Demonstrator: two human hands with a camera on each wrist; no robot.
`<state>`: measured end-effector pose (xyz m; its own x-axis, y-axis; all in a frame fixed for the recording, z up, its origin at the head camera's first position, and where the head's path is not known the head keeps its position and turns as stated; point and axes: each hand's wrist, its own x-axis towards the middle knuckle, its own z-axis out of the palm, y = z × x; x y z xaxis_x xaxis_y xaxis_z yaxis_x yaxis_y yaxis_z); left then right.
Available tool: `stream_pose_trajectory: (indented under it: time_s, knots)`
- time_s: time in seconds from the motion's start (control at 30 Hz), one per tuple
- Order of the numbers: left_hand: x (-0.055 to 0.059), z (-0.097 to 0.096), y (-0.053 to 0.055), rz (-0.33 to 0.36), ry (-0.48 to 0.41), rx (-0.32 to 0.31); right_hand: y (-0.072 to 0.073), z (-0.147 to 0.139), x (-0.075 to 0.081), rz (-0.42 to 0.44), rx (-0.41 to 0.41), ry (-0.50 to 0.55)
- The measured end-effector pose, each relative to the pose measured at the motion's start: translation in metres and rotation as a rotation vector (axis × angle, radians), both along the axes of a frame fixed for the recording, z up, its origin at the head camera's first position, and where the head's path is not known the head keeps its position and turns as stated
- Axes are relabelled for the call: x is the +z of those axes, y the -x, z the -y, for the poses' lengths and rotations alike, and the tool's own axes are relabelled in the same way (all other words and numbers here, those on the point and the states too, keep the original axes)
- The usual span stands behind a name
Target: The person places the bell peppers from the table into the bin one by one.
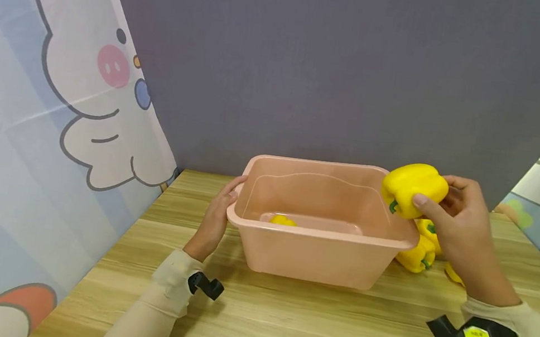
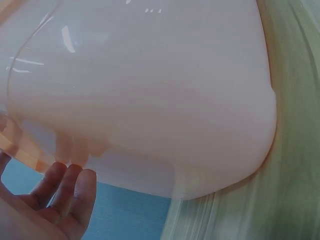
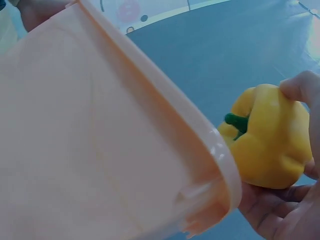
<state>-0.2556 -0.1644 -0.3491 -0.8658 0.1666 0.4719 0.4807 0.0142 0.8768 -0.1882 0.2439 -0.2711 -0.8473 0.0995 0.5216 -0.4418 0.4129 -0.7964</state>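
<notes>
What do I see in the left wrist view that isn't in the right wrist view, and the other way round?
Only the left wrist view: a strip of wooden tabletop beside the tub, and the left hand's fingers seen up close.

Only the right wrist view: a yellow pepper with a green stem, held in the right hand, and a bit of printed cloth at the top.

Both: the pink tub, part of the left hand, and a plain bluish backdrop.
</notes>
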Motion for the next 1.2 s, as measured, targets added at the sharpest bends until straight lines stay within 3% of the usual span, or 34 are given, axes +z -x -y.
stream_pose_trajectory:
  time_s: [0.3,0.67,1.2]
  knots:
    - [0.0,-0.001,0.002,0.007,-0.003,-0.001,0.005,-0.001,0.012,0.088,0.073,-0.054]
    - [-0.004,0.002,0.0,0.005,0.008,0.0,0.013,0.0,0.022,0.178,0.078,-0.128]
    - [-0.002,0.002,0.001,0.005,0.006,-0.004,0.03,0.003,0.037,0.205,0.114,-0.184]
